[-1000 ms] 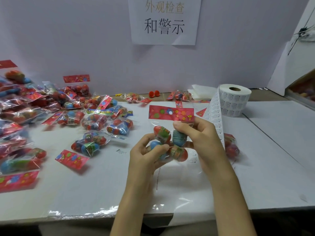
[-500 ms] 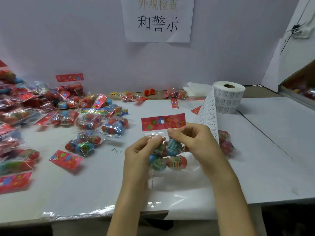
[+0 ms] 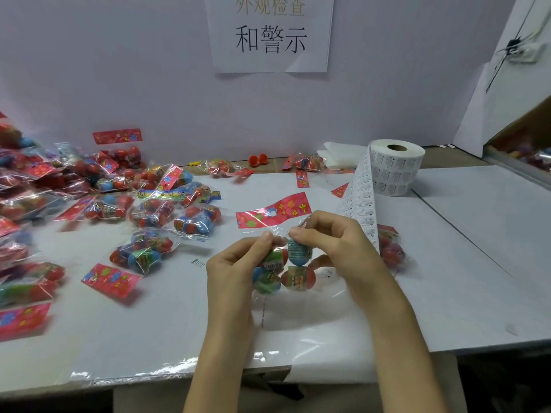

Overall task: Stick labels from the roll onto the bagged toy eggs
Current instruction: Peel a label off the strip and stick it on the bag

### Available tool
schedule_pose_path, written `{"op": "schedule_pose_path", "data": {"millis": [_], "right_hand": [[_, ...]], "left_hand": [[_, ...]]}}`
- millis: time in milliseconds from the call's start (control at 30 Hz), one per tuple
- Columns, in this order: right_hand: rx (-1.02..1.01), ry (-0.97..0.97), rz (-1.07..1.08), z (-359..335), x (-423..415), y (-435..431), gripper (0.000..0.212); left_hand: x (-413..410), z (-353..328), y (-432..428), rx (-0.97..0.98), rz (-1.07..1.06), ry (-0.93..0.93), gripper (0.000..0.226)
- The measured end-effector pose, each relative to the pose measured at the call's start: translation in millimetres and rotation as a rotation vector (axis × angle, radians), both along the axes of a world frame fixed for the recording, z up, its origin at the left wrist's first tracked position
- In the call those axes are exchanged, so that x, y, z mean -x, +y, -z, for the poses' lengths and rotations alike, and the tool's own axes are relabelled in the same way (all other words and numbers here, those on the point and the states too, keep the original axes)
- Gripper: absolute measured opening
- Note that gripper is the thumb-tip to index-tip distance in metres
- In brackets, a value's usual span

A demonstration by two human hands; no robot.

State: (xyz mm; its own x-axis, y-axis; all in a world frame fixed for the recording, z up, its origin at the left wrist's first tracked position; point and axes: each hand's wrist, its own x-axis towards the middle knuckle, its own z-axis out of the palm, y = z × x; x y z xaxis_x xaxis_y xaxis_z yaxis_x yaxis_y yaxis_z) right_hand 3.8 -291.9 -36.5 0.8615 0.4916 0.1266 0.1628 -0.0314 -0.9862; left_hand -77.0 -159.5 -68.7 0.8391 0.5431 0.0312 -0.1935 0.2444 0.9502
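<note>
Both hands are closed on one bag of toy eggs [image 3: 283,271], held above the middle of the surface [image 3: 465,263] and nearer its near edge than its far one. The left hand [image 3: 235,269] pinches the clear film at the bag's top left between thumb and forefinger. The right hand [image 3: 337,248] has its fingers curled on the top right, the forefinger lying over a blue egg. The bag's red header card [image 3: 274,214] stands up behind the fingers, slightly tilted.

The label roll [image 3: 398,169] stands on end toward the far edge, right of the middle. A strip of labels [image 3: 359,201] runs from it toward the near edge and passes behind the right hand. Whether that hand touches the strip cannot be told. Just beyond the strip lies another bag [image 3: 392,251], partly hidden by it and by the right wrist.

A pile of bagged eggs [image 3: 98,186] covers the left side of the surface, reaching from the far edge toward the middle. The nearest of these, a single bag with blue and red eggs [image 3: 143,251], lies just left of the left hand. Along the far edge are two red egg halves [image 3: 258,159], one more bag [image 3: 304,163] and some folded white sheets [image 3: 343,153]. A paper sign [image 3: 269,31] hangs on the wall behind.
</note>
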Motion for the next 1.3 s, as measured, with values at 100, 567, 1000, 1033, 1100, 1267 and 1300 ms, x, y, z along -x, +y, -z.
{"op": "schedule_pose_path", "data": {"millis": [100, 567, 1000, 1033, 1100, 1267, 1300], "right_hand": [[-0.009, 0.005, -0.002, -1, 0, -1, 0.017], [-0.197, 0.058, 0.180, 3, -9, -7, 0.009], [-0.190, 0.036, 0.192, 7, -11, -12, 0.029], [-0.183, 0.030, 0.191, 7, -11, -13, 0.030], [-0.175, 0.028, 0.182, 8, -12, -13, 0.030], [-0.176, 0.050, 0.157, 7, -13, -12, 0.020], [-0.172, 0.043, 0.160, 7, -13, -12, 0.023]], "left_hand": [[0, 1, 0, -0.016, 0.011, -0.009, 0.020], [-1, 1, -2, -0.077, 0.244, -0.044, 0.054], [-3, -4, -7, -0.111, 0.214, -0.062, 0.050], [-3, -2, -7, -0.151, 0.231, -0.060, 0.061], [-3, 2, -8, -0.188, 0.229, -0.086, 0.064], [-4, 3, -5, -0.166, 0.155, -0.111, 0.038], [-4, 2, -6, -0.160, 0.151, -0.108, 0.037]]}}
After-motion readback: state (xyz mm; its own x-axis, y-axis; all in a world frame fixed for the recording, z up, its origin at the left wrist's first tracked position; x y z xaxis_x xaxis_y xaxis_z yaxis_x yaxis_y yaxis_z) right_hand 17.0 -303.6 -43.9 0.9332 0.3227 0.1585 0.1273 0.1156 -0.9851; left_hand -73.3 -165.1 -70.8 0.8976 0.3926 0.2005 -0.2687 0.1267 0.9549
